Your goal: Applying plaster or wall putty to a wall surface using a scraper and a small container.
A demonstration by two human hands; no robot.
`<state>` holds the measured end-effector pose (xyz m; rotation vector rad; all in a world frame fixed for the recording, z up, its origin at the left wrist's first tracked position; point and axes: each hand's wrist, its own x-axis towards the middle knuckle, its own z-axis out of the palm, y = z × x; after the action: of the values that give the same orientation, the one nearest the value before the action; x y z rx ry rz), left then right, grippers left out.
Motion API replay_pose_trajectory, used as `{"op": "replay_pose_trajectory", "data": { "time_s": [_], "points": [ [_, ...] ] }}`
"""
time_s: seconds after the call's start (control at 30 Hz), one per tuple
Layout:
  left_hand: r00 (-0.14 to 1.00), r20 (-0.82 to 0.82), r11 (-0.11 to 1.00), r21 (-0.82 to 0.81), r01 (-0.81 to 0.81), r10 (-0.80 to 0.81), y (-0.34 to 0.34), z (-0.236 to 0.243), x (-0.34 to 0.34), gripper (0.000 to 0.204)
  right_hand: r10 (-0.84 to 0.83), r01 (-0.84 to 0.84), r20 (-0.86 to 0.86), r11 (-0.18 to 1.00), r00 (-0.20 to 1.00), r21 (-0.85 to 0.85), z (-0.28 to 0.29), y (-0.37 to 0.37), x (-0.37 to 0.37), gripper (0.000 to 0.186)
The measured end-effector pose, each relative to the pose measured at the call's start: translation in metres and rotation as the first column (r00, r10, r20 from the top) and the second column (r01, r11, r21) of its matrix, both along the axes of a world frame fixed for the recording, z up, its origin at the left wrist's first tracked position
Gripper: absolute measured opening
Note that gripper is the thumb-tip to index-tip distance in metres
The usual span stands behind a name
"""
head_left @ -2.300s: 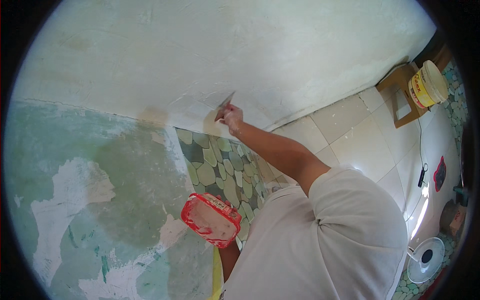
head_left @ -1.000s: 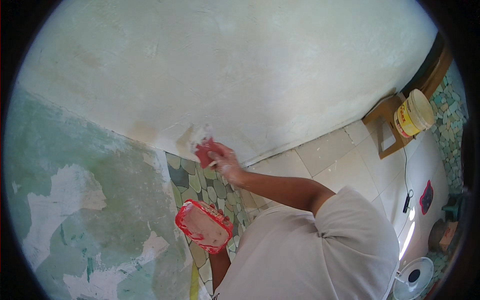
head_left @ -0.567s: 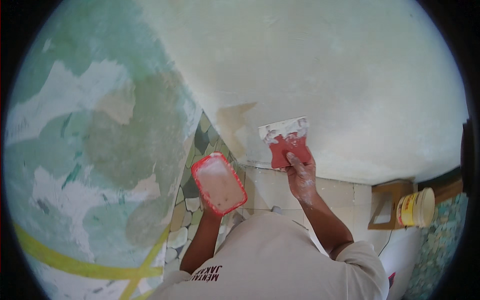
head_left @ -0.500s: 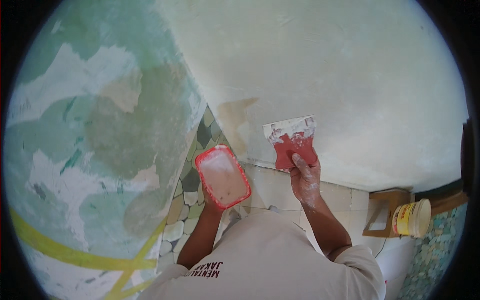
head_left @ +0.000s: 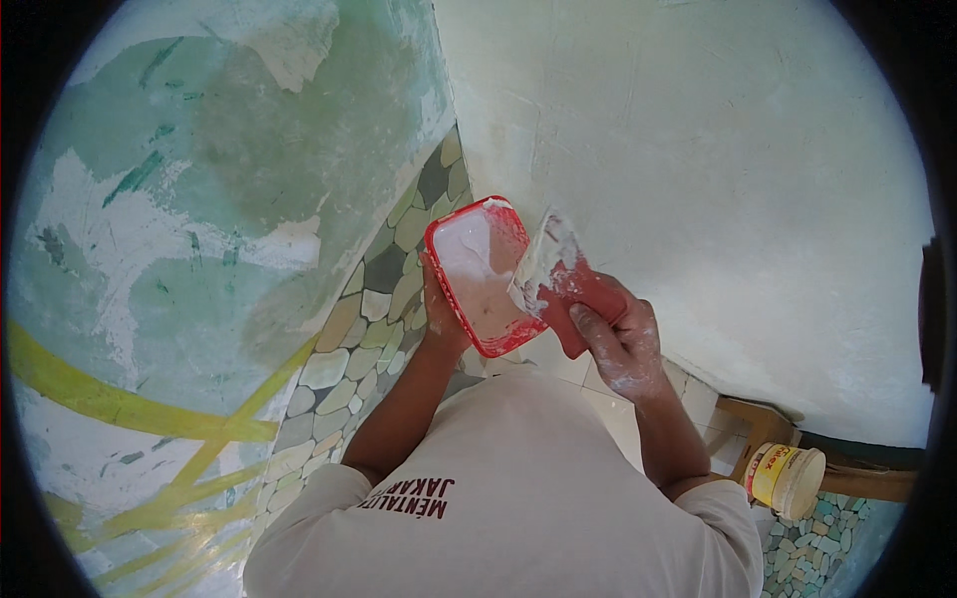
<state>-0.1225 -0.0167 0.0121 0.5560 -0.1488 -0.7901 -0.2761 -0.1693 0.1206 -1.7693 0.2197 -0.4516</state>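
Note:
My left hand (head_left: pixel 444 304) grips a red rectangular tub (head_left: pixel 431 249) by its left side. Pale, wet filler (head_left: pixel 469 261) lies inside it, with smears along the rim. In my right hand (head_left: pixel 623 344) is a red filling knife (head_left: pixel 576 289), thumb on top of its handle. White filler coats the knife's blade, which is tilted and meets the tub's right rim. White residue marks the right hand's fingers and wrist.
A pale wall (head_left: pixel 688 179) rises ahead and right; a patchy green and white wall (head_left: pixel 279 149) stands at left. Stone-patterned tiling (head_left: pixel 324 369) runs along the left wall's foot. A yellow-and-white bucket (head_left: pixel 788 480) sits by a brown wooden stool (head_left: pixel 753 424) at lower right.
The filling knife has come left and turned from near the wall to the tub's rim. The tub has moved up and right toward it. The view has shifted.

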Motion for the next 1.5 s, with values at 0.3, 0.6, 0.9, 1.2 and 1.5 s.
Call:
{"op": "replay_pose_trajectory", "data": {
  "time_s": [0.3, 0.6, 0.9, 1.2, 1.5],
  "points": [
    [0.999, 0.014, 0.998, 0.031, -0.046, 0.045, 0.0, 0.005, -0.011, 0.083, 0.105, -0.163, -0.186, 0.932, 0.977, -0.325, 0.002, 0.0, 0.004, 0.033],
    [0.998, 0.013, 0.997, -0.039, -0.065, 0.065, -0.005, 0.004, -0.016, 0.077, 0.191, -0.192, -0.171, 0.981, 0.967, 0.009, -0.013, -0.001, 0.008, 0.026],
    [0.984, 0.111, 0.985, -0.108, -0.131, 0.142, -0.017, 0.01, -0.016, 0.077, 0.079, -0.002, -0.106, 0.813, 0.991, 0.583, -0.028, 0.011, -0.005, 0.027],
    [0.991, -0.05, 0.991, -0.046, -0.124, 0.122, -0.019, -0.001, -0.016, 0.075, -0.169, 0.115, 0.143, 0.938, 0.975, 0.327, -0.046, 0.015, -0.014, 0.026],
    [0.999, -0.032, 0.997, -0.061, -0.043, 0.041, -0.023, -0.002, -0.022, 0.073, -0.304, 0.141, 0.093, 0.664, 0.948, 0.735, -0.041, 0.001, -0.015, 0.02]
  ]
}}
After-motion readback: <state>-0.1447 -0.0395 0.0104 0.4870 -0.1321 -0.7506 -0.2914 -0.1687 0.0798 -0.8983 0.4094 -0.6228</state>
